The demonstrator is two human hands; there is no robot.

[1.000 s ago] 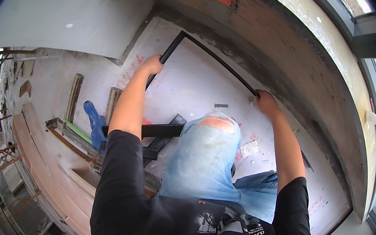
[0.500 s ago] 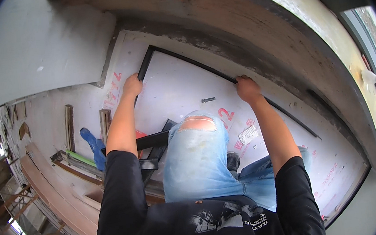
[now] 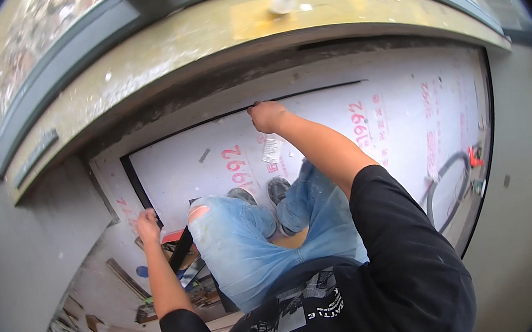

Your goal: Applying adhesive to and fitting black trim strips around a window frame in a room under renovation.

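A black L-shaped length of frame trim (image 3: 140, 189) lies over the white, red-printed floor sheet (image 3: 321, 129). Its wide short leg runs toward my left hand (image 3: 148, 225), whose slightly blurred fingers are closed at that leg's near end. Along the sill wall stretches the long thin leg, and my right hand (image 3: 266, 117) pinches it partway along. The trim's corner sits at the far left, close to the wall. A small grey piece (image 3: 204, 154) rests on the sheet between my hands. Near my right hand lies a white printed label (image 3: 271, 149).
My jeans and shoes (image 3: 278, 191) are in the middle of the sheet. A grey hose (image 3: 456, 176) with a red part lies at the right. On the window sill (image 3: 196, 32) sits a white lump (image 3: 284, 2). Boards (image 3: 127, 278) and scraps lie at lower left.
My view has swung rightward, bringing the window sill and the hose into sight. Both hands remain at the black trim; my right hand appears farther along its long leg.
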